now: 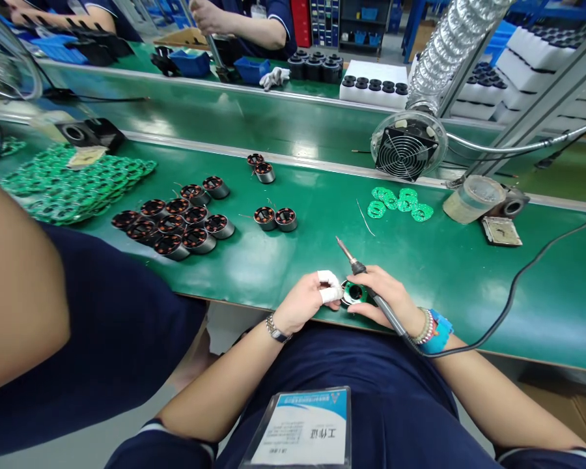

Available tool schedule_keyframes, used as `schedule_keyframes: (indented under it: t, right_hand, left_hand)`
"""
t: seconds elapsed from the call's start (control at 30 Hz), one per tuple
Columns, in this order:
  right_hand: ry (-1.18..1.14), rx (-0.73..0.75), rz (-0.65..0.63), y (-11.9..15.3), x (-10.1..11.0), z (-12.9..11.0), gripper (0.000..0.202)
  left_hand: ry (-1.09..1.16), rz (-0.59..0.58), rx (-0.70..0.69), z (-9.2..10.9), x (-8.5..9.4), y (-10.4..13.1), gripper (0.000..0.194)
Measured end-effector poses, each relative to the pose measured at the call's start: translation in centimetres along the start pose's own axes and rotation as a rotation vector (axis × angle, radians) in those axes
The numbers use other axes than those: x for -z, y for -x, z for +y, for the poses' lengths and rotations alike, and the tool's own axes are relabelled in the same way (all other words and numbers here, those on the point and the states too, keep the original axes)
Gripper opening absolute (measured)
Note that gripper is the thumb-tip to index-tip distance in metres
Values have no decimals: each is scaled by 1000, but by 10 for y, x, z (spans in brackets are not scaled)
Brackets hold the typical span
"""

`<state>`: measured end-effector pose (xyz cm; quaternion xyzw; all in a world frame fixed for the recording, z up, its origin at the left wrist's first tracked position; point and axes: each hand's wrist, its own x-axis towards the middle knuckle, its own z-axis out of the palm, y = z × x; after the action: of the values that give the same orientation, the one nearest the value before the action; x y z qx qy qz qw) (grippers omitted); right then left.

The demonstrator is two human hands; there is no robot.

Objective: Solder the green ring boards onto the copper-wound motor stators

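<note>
Near the front edge of the green bench lies a round part with a green circuit board point(355, 292) on top. My left hand point(308, 298), with white covers on its thumb and a finger, pinches at the left rim of this part. Around its right side curve the thumb and fingers of my right hand point(388, 295). A soldering iron point(381, 304) rests in that same hand, its tip pointing up and left, away from the board. What exactly the left fingertips grip is too small to tell.
Copper-wound motor parts point(198, 239) stand in a group to the left. Green ring boards point(385, 198) lie behind my hands, near a fume fan point(406, 154) and a round container point(473, 198). The iron's cable crosses the right side. A person's arm point(22, 280) is close at left.
</note>
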<state>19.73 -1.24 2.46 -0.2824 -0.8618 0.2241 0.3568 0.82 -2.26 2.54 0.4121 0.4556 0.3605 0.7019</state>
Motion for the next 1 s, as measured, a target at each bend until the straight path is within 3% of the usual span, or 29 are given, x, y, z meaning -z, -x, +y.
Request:
schedule_keyframes:
  t: [0.17, 0.3, 0.5, 0.83, 1.0]
  right_hand:
    - [11, -23, 52, -6, -3, -9, 25]
    - [-2, -104, 47, 0, 3, -12, 36]
    - [1, -245, -26, 17, 15, -7, 46]
    - [-24, -63, -96, 9, 15, -1, 41]
    - [-68, -137, -71, 4, 10, 3, 39]
  left_hand:
    - [3, -8, 19, 1, 1, -1, 16]
    - [25, 28, 40, -2, 4, 3, 21]
    - [-110, 94, -207, -11, 2, 11, 14]
    - [-191, 139, -275, -20, 1, 9, 10]
    - [-247, 135, -302, -23, 3, 7, 9]
